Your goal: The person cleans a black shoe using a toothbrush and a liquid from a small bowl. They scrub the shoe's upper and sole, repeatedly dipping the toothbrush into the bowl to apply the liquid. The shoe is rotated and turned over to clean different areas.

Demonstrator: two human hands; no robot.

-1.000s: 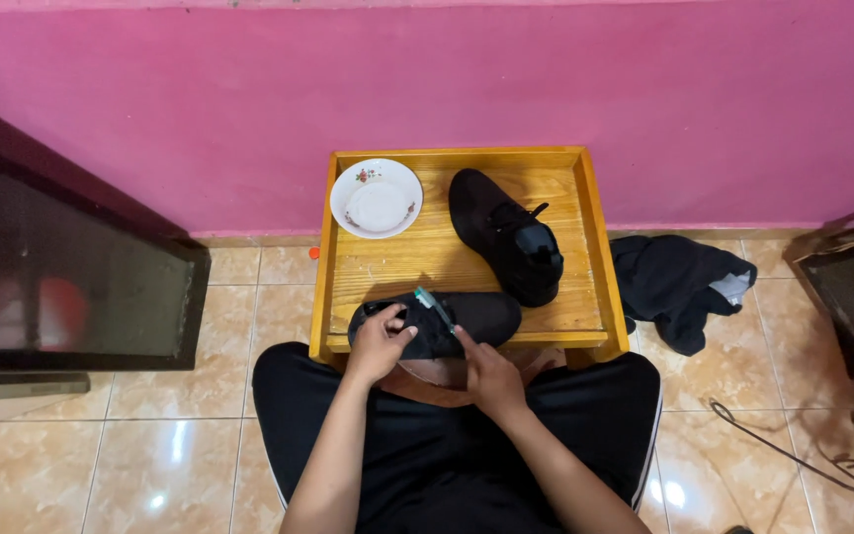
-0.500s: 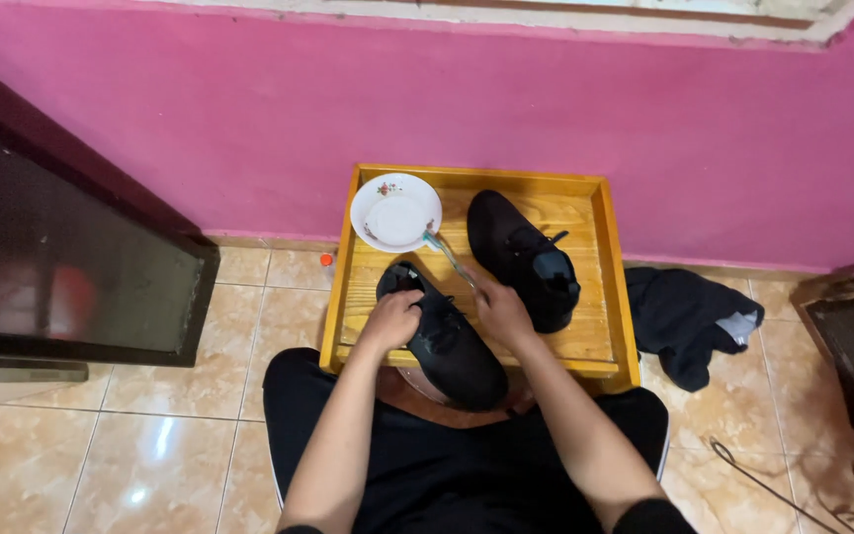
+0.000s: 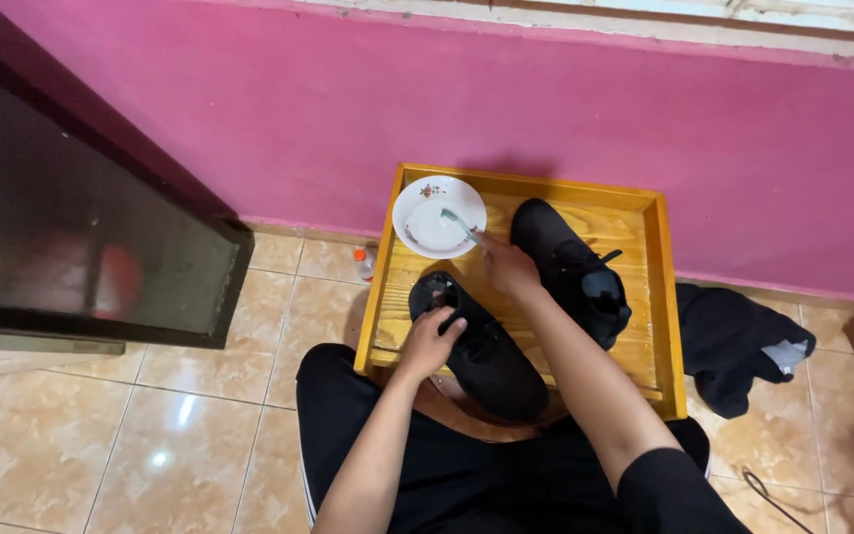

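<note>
Black shoe (image 3: 481, 346) lies at the near edge of the wooden tray (image 3: 666, 297), the left hand (image 3: 429, 341) gripping its heel. Right hand's (image 3: 508, 269) fingers pinch a small brush (image 3: 459, 225), dipping it in the white dish (image 3: 437, 215) at the far left. Scrubbing looks unfinished; the second shoe (image 3: 570, 267) lies untouched to the right.

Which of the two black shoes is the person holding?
The near shoe, gripped by the left hand at the tray's front edge; the other shoe lies untouched farther back.

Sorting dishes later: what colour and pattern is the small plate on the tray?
The plate is white with a small floral print near its rim, seen in the head view.
</note>
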